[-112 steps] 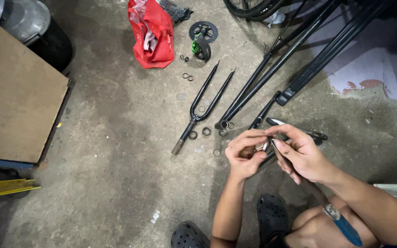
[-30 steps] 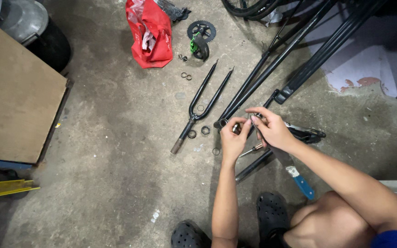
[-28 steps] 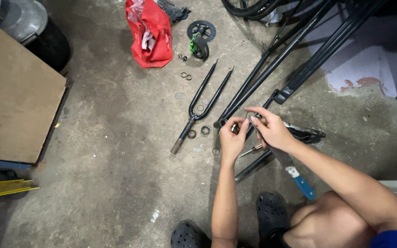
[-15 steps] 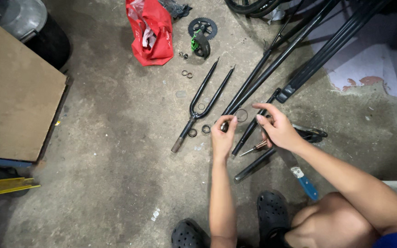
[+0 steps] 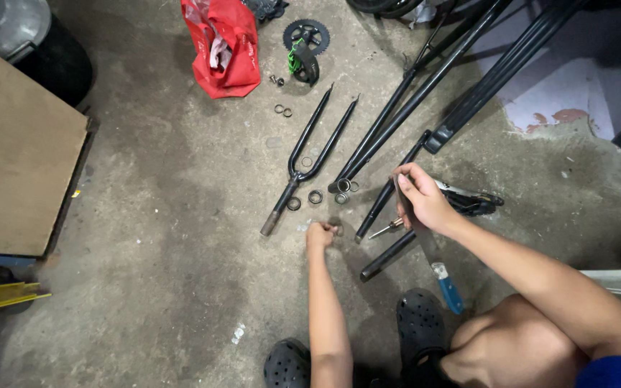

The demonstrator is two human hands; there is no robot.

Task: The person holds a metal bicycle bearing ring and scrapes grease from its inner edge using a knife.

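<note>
your left hand (image 5: 320, 233) pinches a small metal ring (image 5: 337, 231) that could roll away; right hand (image 5: 422, 201) grips a long blue-handled tool (image 5: 433, 253)

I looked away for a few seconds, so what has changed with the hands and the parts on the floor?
The hands, earlier together around a small part, have separated. The left hand has dropped to the concrete floor, fingers pinched on something small. The right hand grips a long flat tool with a blue handle. The black bicycle fork and red bag stayed put.

Stained concrete floor (image 5: 145, 287) (dimly lit), brown board (image 5: 16, 165) leftward
</note>
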